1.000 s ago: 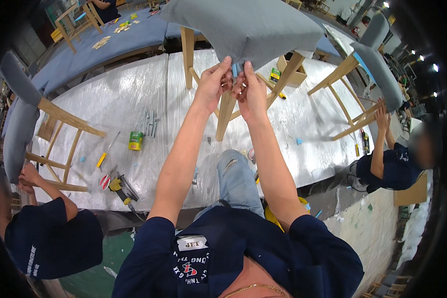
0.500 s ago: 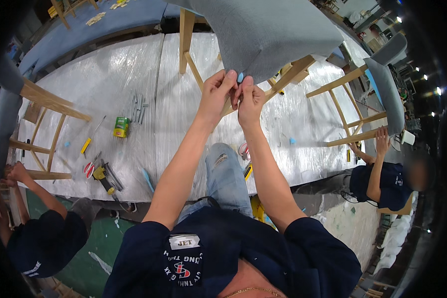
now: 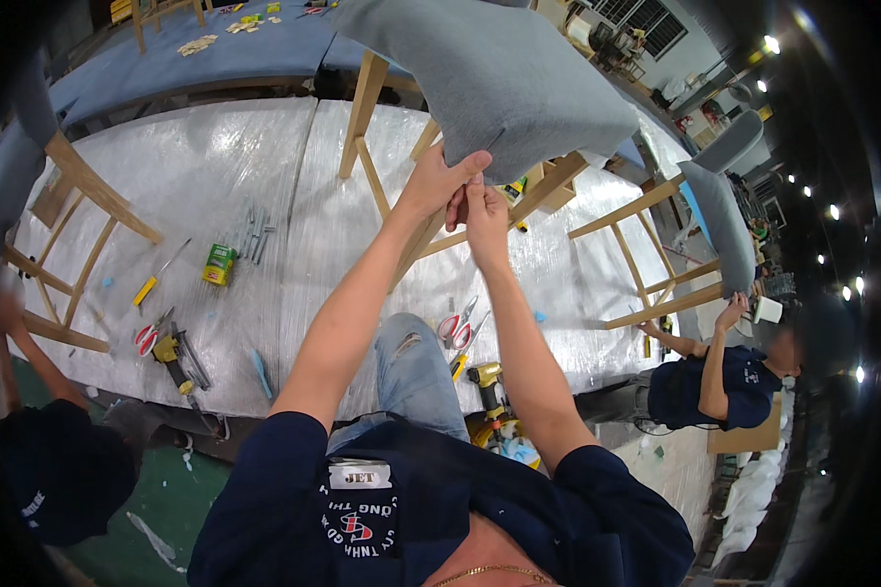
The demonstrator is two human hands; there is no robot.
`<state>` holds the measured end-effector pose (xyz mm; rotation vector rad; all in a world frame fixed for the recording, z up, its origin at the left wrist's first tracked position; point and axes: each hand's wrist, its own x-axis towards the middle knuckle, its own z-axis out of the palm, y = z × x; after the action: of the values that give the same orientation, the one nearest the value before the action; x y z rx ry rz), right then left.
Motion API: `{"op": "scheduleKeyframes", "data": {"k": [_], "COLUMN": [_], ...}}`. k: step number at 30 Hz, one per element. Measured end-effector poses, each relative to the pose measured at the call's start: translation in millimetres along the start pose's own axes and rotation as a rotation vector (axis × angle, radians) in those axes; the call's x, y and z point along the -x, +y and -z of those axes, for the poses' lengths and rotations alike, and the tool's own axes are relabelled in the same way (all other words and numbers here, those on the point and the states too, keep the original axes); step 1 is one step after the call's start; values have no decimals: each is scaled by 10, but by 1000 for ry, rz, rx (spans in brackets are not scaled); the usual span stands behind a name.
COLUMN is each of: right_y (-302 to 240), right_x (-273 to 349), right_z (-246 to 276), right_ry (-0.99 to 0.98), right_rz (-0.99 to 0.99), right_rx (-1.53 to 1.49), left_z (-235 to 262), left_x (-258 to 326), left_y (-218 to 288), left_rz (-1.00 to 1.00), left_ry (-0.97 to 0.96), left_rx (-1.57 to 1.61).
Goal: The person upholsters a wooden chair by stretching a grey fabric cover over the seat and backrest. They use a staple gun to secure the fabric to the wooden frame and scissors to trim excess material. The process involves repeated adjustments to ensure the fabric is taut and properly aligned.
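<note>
So the left hand [image 3: 429, 188] has its thumb laid along the bottom corner of the grey fabric [image 3: 529, 93] on a chair seat, fingers tucked out of sight. The right hand [image 3: 486, 217] is right beside it, thumb and fingers curled in close; honestly can't tell if either one is actually pinching anything. That fabric corner hangs right above the front wooden leg [image 3: 413, 252], and the chair's up on a plastic-wrapped table [image 3: 289, 303]. Closer in, there's a jeans knee with a rip, red-handled scissors [image 3: 453, 331] just to its right, and a green-and-yellow tin [image 3: 219, 265] off left near some metal strips [image 3: 255, 235]. Over on the right, a co-worker [image 3: 690, 386] handles another grey chair [image 3: 722, 220].
</note>
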<state>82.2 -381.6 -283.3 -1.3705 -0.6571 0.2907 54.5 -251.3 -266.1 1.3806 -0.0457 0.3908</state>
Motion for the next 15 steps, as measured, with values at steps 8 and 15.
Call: {"op": "scheduleKeyframes", "data": {"k": [8, 15], "right_y": [-1677, -1381], "right_x": [-699, -1827], "right_z": [760, 1440], "right_ry": [293, 102], "right_rz": [468, 42], "right_rx": [908, 1426], "left_z": [-12, -323], "left_x": [-94, -175], "left_y": [-274, -352], "left_rz": [-257, -497], "left_ry": [264, 504], "left_rx": [-73, -134]}}
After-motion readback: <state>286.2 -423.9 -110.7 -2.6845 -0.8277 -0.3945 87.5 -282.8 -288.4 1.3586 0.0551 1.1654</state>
